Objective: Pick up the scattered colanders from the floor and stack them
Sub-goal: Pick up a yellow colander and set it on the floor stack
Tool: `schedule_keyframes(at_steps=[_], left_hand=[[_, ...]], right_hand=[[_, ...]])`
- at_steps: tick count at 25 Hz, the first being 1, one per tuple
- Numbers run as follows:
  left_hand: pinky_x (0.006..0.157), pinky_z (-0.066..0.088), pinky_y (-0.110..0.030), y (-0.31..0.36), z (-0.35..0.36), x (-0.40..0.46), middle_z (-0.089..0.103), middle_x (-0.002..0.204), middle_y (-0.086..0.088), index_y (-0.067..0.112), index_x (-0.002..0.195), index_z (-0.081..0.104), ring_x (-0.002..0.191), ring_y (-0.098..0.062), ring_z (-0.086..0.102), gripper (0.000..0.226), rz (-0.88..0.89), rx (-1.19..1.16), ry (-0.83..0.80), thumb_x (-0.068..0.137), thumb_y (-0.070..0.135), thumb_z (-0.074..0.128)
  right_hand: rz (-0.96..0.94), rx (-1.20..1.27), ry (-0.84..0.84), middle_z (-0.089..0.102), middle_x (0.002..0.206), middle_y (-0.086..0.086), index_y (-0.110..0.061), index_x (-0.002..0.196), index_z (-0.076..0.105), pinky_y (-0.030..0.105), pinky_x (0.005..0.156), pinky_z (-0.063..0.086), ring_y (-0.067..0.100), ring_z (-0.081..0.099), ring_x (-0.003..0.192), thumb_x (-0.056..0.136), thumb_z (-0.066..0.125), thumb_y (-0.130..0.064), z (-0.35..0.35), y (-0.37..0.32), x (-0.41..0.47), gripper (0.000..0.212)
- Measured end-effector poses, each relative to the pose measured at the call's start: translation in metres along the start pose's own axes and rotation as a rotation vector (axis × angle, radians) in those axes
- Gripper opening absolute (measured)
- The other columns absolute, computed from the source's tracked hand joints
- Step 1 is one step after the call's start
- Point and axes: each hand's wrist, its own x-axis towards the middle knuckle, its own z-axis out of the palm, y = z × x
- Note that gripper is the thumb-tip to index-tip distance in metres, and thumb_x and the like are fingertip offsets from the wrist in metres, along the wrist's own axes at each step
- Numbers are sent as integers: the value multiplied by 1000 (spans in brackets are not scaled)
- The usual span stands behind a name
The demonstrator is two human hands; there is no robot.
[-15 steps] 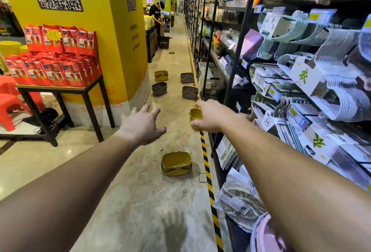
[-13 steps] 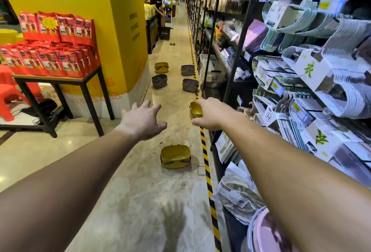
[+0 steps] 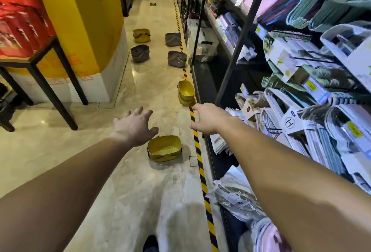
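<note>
Head view puts the nearest yellow rectangular plastic colander (image 3: 164, 148) upright on the marble floor (image 3: 124, 201), at about four o'clock from the left hand (image 3: 134, 129) and just beside it, its long axis running nine to three. The left fingers (image 3: 138, 112) are spread wide and hold nothing; this hand looks the better placed for the pickup, and I judge the reach must drop down and right to meet the near rim. The right hand (image 3: 208, 118) is closed on the edge of a tilted stack of yellow colanders (image 3: 186, 94), which juts toward eleven o'clock from its knuckles; how many are nested I cannot tell. Up the aisle at twelve o'clock sit one more yellow colander (image 3: 141, 35) and three grey colanders (image 3: 140, 53). The right fingertips are hidden, and the nearest colander's handles are partly obscured.
</note>
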Motion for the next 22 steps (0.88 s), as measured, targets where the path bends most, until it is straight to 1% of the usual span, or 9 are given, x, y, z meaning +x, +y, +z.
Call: schedule_keyframes(at_steps=[3,5,8,10,12,13,16,19,22], left_hand=[[99,38,-60,-12,21,63,29,160,-1,36,146,33,138,-36,38,73,-11,3,-62,84,72,48],[102,39,-58,-15,34,99,27,161,-2,34,146,33,138,-38,36,72,-19,-28,-116,86,69,49],[106,35,-62,-16,62,146,20,165,-3,34,149,29,141,-39,31,73,-31,-53,-159,88,66,51],[103,36,-65,-14,85,174,21,164,-2,35,148,28,140,-39,33,72,-32,-43,-178,88,67,51],[97,40,-62,-13,131,223,23,162,-1,35,147,28,137,-39,37,72,-62,-58,-188,87,67,52],[95,41,-60,-13,140,227,22,162,0,36,147,28,135,-38,39,72,-59,-54,-173,87,67,51],[96,41,-56,-12,234,291,17,164,3,38,145,26,134,-37,40,71,-111,-63,-191,85,68,49],[99,40,-57,-20,353,344,12,166,4,37,147,24,137,-38,36,74,-137,-39,-281,84,66,51],[98,40,-58,-37,473,380,7,166,3,34,149,23,136,-42,35,75,-123,41,-344,87,64,52]], right_hand=[[21,21,-46,56,132,6,-24,142,43,45,86,53,29,58,112,87,63,-46,11,6,63,63],[16,8,-98,53,137,6,-24,145,41,46,88,51,30,55,117,87,61,-47,20,11,104,66],[5,-3,-137,46,144,8,-22,148,36,47,95,47,30,48,127,88,58,-47,41,26,165,68],[-21,-4,-175,47,142,9,-21,146,38,48,95,47,32,49,126,88,58,-46,59,40,207,66],[-39,-3,-203,49,138,10,-21,144,40,48,93,47,33,50,122,88,58,-47,91,63,274,64],[-44,-12,-198,49,137,10,-21,144,41,48,94,47,34,50,122,88,58,-47,98,69,282,64],[-59,-44,-198,48,140,9,-21,144,41,50,96,44,37,46,124,88,55,-48,174,110,372,63],[-45,-18,-288,43,146,5,-24,145,42,50,96,44,38,46,123,88,53,-47,293,147,450,62],[-35,-19,-384,33,154,3,-26,148,37,49,96,44,39,43,127,87,56,-44,422,178,507,66]])
